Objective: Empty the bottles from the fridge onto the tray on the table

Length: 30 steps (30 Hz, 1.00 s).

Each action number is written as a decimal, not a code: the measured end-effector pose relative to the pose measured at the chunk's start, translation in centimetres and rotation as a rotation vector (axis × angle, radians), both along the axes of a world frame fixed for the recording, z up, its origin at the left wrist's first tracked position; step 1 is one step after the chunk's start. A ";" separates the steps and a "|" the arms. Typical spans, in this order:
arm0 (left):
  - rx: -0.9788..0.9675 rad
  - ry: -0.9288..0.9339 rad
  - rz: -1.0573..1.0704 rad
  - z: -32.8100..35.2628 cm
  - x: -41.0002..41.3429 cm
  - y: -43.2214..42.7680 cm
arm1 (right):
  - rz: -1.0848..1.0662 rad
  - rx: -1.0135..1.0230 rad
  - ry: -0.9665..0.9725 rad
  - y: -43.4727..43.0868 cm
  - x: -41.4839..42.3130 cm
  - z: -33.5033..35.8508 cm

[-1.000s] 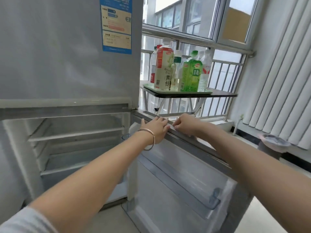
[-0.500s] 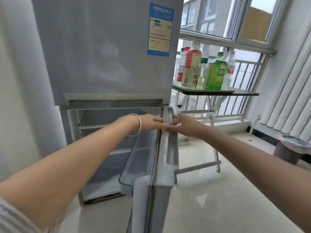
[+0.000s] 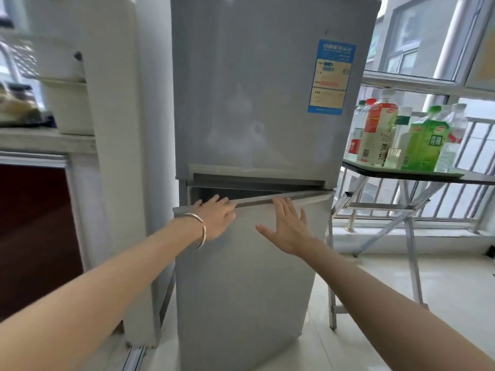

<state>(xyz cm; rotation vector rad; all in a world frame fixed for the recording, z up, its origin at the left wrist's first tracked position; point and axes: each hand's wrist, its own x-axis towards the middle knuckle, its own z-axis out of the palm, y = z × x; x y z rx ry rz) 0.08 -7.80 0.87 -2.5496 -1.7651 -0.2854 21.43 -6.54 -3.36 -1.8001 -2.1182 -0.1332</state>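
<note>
A grey two-door fridge stands in front of me. Its lower door is almost closed, with a narrow dark gap left along its top edge. My left hand, a bangle on its wrist, presses flat on the door's upper left. My right hand lies flat with spread fingers on the door's upper middle. Several bottles, one white and red, one green, others clear, stand on a green tray on the folding table to the right.
A white wall column stands just left of the fridge, with a counter and dark red cabinet beyond it. The table's metal legs and a window railing are on the right. Pale tiled floor lies under the table.
The lower fridge door has swung from wide open to almost closed. Both hands moved from its top edge to flat on its front, and my view shifted left.
</note>
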 end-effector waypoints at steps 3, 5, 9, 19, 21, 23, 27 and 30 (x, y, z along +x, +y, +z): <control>0.181 0.202 0.068 -3.5 -2.2 1.2 | -0.010 0.021 -0.019 1.8 -0.9 -1.0; 0.269 0.314 0.088 -5.3 -3.0 2.5 | -0.011 0.043 -0.055 3.4 -1.2 -1.7; 0.293 0.313 0.164 -6.8 -3.3 6.0 | -0.028 0.028 -0.099 5.5 -1.9 -2.2; 0.271 0.306 0.275 -7.7 -2.7 10.1 | -0.069 -0.080 -0.056 8.1 -3.6 -1.9; 0.249 0.308 0.278 -7.5 -2.7 10.0 | -0.070 -0.096 -0.045 8.1 -3.5 -1.8; 0.220 0.331 0.286 -6.8 -2.8 9.7 | -0.065 -0.113 -0.052 7.8 -3.4 -1.7; 0.134 0.287 0.280 -5.2 -2.1 9.1 | -0.053 -0.175 -0.054 7.7 -3.2 -0.4; 0.101 -0.034 0.204 -3.1 -2.4 7.8 | 0.026 -0.059 0.063 6.4 -2.6 0.3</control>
